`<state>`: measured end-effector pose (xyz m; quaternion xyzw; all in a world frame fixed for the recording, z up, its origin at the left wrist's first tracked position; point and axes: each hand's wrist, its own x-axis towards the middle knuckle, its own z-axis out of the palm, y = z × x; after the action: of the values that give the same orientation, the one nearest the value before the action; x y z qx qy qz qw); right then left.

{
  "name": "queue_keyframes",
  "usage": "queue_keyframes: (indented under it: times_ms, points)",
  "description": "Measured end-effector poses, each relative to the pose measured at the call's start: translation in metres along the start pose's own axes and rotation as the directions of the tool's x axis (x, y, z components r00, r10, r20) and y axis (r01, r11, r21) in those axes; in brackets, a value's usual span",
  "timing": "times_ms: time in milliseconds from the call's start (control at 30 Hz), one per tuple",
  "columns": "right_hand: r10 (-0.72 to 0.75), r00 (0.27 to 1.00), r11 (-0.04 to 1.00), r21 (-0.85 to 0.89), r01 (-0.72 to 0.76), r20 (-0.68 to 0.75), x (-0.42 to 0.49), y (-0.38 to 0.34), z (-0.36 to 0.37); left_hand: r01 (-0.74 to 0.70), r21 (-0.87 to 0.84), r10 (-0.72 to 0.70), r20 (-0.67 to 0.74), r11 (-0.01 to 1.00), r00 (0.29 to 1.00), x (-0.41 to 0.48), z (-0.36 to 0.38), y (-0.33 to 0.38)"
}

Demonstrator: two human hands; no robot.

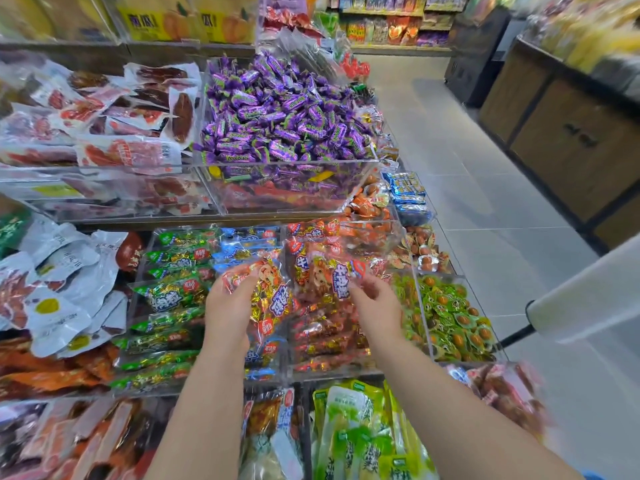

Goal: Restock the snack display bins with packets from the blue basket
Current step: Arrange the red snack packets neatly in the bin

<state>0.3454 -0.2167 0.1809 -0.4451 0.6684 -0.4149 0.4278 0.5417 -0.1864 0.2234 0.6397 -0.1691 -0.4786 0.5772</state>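
- left hand (227, 306): narrow grip, fingers curled on the left edge of 1 red packet (273, 299). The packet sticks out right of the grip, tilted, above the stock.
- right hand (375, 303): fingertips at the near corner of a 2nd packet (332, 271). Pinch or plain touch, cannot tell; it is blurred.
- red bin (346, 370): clear-walled, directly under both grips, already stacked with the same packets.
- blue packets (249, 244) lie just beyond the left grip, green packets (166, 296) to its left.
- Handling, judged: light, soft film bag of loose wrapped pieces. It sags away from the grip, and the glossy film is likely slippery. It crinkles but is not fragile.
- Best hold, judged: edge seam or corner, thumb over and fingers under. A mid-bag squeeze would bunch the contents.
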Motion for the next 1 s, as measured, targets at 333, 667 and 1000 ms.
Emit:
queue_keyframes:
  times_ms: [333,667,1000]
  points:
    - [-0.117,0.907,0.912,-0.317,0.260,0.405,0.028,-0.012,0.019,-0.099,-0.094,0.096,-0.041,0.991,0.995,0.006,-0.015,0.004]
    - [-0.189,0.778,0.778,-0.392,0.491,0.599,0.068,-0.072,-0.007,-0.062,-0.127,0.063,0.008,0.990,0.998,0.013,-0.030,0.006]
    - [-0.033,0.647,0.645,-0.478,0.596,0.762,0.086,-0.092,-0.021,-0.057,-0.109,0.061,0.038,0.992,0.997,0.017,-0.039,0.003]
